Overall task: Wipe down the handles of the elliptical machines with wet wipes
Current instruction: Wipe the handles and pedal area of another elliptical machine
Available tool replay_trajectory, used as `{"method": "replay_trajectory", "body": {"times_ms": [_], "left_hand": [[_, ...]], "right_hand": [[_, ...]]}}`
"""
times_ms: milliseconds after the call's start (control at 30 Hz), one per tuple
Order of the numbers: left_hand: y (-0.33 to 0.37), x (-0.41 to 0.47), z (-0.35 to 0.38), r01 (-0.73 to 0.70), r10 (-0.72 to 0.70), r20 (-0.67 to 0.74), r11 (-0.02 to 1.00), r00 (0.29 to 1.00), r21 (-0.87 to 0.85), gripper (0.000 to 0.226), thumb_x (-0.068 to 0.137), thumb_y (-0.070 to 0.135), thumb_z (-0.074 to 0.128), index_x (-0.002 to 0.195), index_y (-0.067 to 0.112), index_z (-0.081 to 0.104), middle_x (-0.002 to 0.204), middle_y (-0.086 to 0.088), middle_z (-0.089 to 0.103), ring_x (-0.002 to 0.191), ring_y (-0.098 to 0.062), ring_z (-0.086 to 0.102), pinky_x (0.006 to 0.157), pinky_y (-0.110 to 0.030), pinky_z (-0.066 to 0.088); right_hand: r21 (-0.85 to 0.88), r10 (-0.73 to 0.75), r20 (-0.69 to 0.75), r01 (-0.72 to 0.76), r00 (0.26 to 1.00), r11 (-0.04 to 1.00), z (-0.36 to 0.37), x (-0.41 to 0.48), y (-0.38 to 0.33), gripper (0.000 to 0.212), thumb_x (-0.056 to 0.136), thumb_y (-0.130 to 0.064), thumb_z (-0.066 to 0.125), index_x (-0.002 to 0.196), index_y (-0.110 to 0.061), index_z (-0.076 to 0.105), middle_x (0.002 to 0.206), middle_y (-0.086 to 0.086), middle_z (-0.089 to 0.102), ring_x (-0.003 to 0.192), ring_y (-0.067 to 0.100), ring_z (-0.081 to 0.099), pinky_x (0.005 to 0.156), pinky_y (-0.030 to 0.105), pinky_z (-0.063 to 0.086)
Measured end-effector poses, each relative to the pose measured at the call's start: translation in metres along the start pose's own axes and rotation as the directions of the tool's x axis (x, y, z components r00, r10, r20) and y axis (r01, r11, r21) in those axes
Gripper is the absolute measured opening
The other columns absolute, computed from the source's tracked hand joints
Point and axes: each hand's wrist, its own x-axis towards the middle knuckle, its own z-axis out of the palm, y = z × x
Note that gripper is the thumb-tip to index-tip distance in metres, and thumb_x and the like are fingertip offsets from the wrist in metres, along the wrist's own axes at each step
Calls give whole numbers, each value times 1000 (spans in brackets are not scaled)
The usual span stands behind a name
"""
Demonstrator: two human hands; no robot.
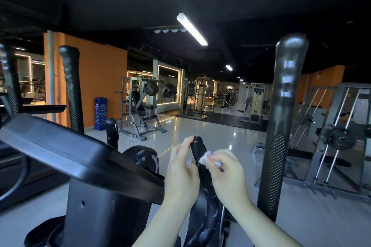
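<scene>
I have both hands on the short inner handle (198, 147) of the elliptical machine (108, 196), the stubby black grip that rises between my wrists. My right hand (226, 174) is clenched around a crumpled wet wipe (205, 156), pressing it against the right side of that handle near its top. My left hand (183, 170) lies along the handle's left side with the fingers fairly straight; a pale scrap shows by those fingers, but I cannot tell whether it is part of the same wipe or whether the hand is gripping the handle or only steadying it.

I judge the wiping of this grip to be under way, with the tall moving handle (285, 118) to my right and the matching one (71, 84) to my left still ahead of me.

The risks from here, as I see them:
- The wipe is balled up, so only a small patch touches the grip; the far side and the lower curve could be skipped.
- The bunched wipe could slip from my right hand and drop to the glossy floor (200, 132).
- The tall handles may swing if pushed, so a hard stroke could move them away from the wipe.
- The console (66, 146) sits close on my left, and my left forearm could knock it as I shift.
</scene>
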Motion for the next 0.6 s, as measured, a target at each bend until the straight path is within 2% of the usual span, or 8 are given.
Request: {"method": "replay_trajectory", "body": {"times_ms": [133, 233, 367, 533, 600], "left_hand": [[3, -4, 0, 20, -20, 19, 1000, 1000, 15, 77, 93, -9, 45, 139, 53, 43, 117, 16, 50, 72, -19, 61, 68, -50, 57], [4, -5, 2, 32, -32, 19, 999, 999, -1, 77, 94, -8, 44, 139, 54, 42, 118, 19, 51, 75, -19, 63, 67, -50, 57], [4, -6, 1, 27, -27, 1, 1000, 1000, -1, 76, 94, -7, 46, 140, 53, 41, 119, 19, 51, 86, -11, 64, 72, -45, 58], [7, -6, 0, 24, -24, 17, 1000, 1000, -1, 73, 92, -7, 44, 137, 51, 44, 116, 18, 50, 76, -18, 61, 70, -48, 57], [7, -6, -1, 25, -25, 22, 1000, 999, -1, 73, 93, -6, 45, 137, 52, 43, 117, 21, 49, 74, -18, 61, 68, -47, 57]], "right_hand": [[-68, 50, 8, -50, 999, 996, -8, -17, 12, 35, 88, -4, 78, 70, -34, 79, 89, -13, 68, 89, 11, 69, 79, 25, 52], [-43, 46, -20, -46, 999, 998, -4, 4, -1, 31, 88, -4, 75, 70, -29, 78, 91, -13, 67, 90, 12, 69, 78, 23, 53], [-43, 6, -40, -8, 999, 999, 1, 12, -9, 25, 93, -5, 72, 80, -24, 79, 92, -12, 67, 89, 13, 70, 78, 26, 55], [-166, 127, -60, -135, 990, 977, -8, -5, 5, 23, 87, -13, 76, 70, -27, 72, 86, -13, 68, 83, 8, 68, 77, 38, 56], [-135, 144, -63, -151, 988, 979, -10, 1, -4, 22, 88, -13, 73, 72, -28, 72, 87, -13, 70, 83, 5, 69, 77, 31, 56]]}}
